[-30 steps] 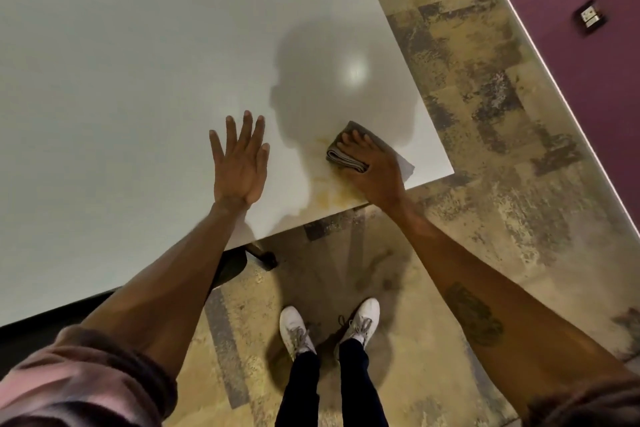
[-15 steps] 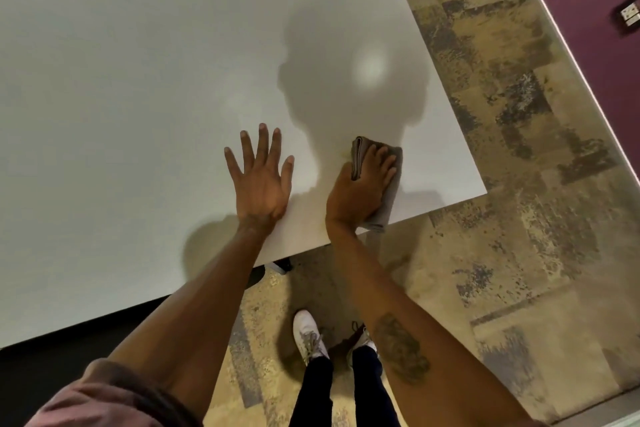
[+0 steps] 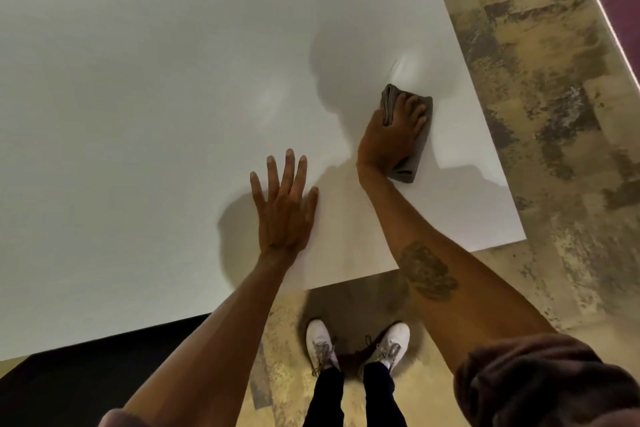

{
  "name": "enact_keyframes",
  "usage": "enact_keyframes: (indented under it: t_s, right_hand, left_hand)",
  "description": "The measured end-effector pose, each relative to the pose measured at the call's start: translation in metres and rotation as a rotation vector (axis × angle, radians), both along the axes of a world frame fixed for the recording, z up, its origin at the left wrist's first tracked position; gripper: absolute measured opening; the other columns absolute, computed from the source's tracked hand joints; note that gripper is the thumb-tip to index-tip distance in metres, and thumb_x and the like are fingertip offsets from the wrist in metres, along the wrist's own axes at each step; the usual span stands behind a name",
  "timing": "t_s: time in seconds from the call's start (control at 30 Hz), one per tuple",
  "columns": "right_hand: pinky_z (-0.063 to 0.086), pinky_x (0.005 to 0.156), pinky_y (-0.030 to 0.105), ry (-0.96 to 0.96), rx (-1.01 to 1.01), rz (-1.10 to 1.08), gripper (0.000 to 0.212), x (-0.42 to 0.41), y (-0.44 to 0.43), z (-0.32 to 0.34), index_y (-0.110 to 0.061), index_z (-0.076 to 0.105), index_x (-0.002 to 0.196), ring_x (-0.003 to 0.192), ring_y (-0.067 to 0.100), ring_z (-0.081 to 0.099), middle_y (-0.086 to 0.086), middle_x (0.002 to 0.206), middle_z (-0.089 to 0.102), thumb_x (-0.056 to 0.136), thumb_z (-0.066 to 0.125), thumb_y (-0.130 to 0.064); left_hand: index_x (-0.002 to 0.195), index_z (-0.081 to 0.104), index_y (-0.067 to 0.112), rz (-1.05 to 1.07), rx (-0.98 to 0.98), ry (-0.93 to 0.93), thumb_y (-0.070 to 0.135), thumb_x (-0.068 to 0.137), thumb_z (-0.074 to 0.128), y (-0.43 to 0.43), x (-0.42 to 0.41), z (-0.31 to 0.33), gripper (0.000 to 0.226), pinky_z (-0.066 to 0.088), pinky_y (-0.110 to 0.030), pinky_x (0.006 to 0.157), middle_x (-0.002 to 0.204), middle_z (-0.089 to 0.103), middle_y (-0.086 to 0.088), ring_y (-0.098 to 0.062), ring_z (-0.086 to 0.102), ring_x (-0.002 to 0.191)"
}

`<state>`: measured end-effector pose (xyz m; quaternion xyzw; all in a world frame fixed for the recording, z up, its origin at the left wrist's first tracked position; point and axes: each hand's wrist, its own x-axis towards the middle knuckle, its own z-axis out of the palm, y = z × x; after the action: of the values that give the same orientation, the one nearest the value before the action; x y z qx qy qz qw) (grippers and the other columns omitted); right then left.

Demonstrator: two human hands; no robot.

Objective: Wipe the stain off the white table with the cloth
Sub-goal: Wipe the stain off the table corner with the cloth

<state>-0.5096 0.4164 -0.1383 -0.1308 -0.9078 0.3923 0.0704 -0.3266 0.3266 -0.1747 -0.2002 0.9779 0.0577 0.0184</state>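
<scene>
The white table point(image 3: 145, 107) fills the upper left of the head view. My right hand point(image 3: 391, 135) presses a folded grey-brown cloth point(image 3: 412, 159) flat on the table, well in from its near right corner. The thumb hooks over the cloth's folded left edge. My left hand point(image 3: 282, 208) lies flat on the table to the left, fingers spread, holding nothing. A faint yellowish smear point(image 3: 349, 246) shows on the surface between my two forearms, near the front edge.
The table's front edge point(image 3: 450, 255) and right edge point(image 3: 485, 121) meet at a corner on the right. Beyond them lies mottled brown carpet point(image 3: 540, 80). My white shoes point(image 3: 322, 343) stand below the front edge. A dark base point(image 3: 86, 374) sits under the table at lower left.
My right hand has slid the cloth away from the front edge, farther onto the table. The yellowish stain seen near the edge a second ago is now much fainter. The left hand stays flat.
</scene>
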Motion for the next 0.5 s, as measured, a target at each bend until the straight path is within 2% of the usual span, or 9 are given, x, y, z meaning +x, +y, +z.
enact_keyframes:
  t_s: [0.07, 0.17, 0.27, 0.5]
  right_hand:
    - [0.020, 0.120, 0.040, 0.009, 0.008, 0.062, 0.051, -0.017, 0.000, 0.000, -0.007, 0.053, 0.136, 0.144, 0.029, 0.033, 0.015, 0.150, 0.044, 0.087, 0.058, -0.014]
    - [0.025, 0.120, 0.040, 0.007, 0.019, 0.214, 0.048, -0.030, 0.005, -0.001, -0.008, 0.056, 0.135, 0.142, 0.031, 0.037, 0.015, 0.148, 0.047, 0.087, 0.059, -0.015]
    - [0.034, 0.116, 0.045, 0.067, 0.042, 0.319, 0.045, -0.034, 0.009, -0.001, -0.003, 0.060, 0.129, 0.136, 0.037, 0.045, 0.021, 0.140, 0.054, 0.085, 0.061, -0.011]
    - [0.030, 0.118, 0.036, 0.066, 0.041, 0.536, 0.039, -0.040, 0.023, -0.001, -0.007, 0.065, 0.125, 0.136, 0.030, 0.046, 0.016, 0.136, 0.059, 0.089, 0.064, -0.019]
  left_hand:
    - [0.162, 0.023, 0.021, -0.007, -0.001, -0.006, 0.046, 0.107, 0.025, 0.000, 0.000, 0.000, 0.060, 0.010, -0.062, 0.124, 0.170, 0.016, -0.005, -0.033, 0.011, 0.159]
    - [0.162, 0.022, 0.021, -0.010, 0.010, -0.011, 0.045, 0.108, 0.024, -0.001, 0.000, 0.003, 0.060, 0.010, -0.063, 0.124, 0.171, 0.013, -0.005, -0.032, 0.008, 0.159]
    - [0.162, 0.022, 0.021, -0.006, 0.020, -0.017, 0.044, 0.108, 0.025, 0.000, 0.001, 0.006, 0.059, 0.010, -0.062, 0.124, 0.171, 0.013, -0.005, -0.032, 0.008, 0.159]
    - [0.162, 0.025, 0.019, 0.008, 0.039, -0.001, 0.040, 0.109, 0.022, 0.001, 0.000, 0.008, 0.057, 0.013, -0.062, 0.124, 0.170, 0.019, -0.005, -0.033, 0.013, 0.158]
